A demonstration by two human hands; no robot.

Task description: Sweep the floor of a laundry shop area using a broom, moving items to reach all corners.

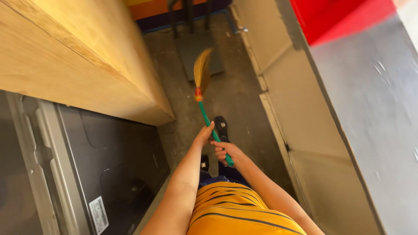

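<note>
A person stands in a narrow gap and looks down at a broom (208,109). The broom has a green handle and a soft yellow brush at the far end. The brush points away from the person and hangs low over the grey floor (237,93), so the bristles are down near the dirt.

The left hand (204,135) is wrapped around the handle, farther up toward the brush. The right hand (227,152) is clenched around the near end of the handle. Two hands on the stick, one ahead of the other, make it easy to steer in such a tight spot.

A dark shoe (220,127) shows on the floor just under the hands. On the left is a big wooden box (82,56), and nearer is a dark metal box (109,161) with a white sticker. You cannot see inside either of them. On the right is a pale wall (300,113) with a shiny grey panel (374,113).
</note>
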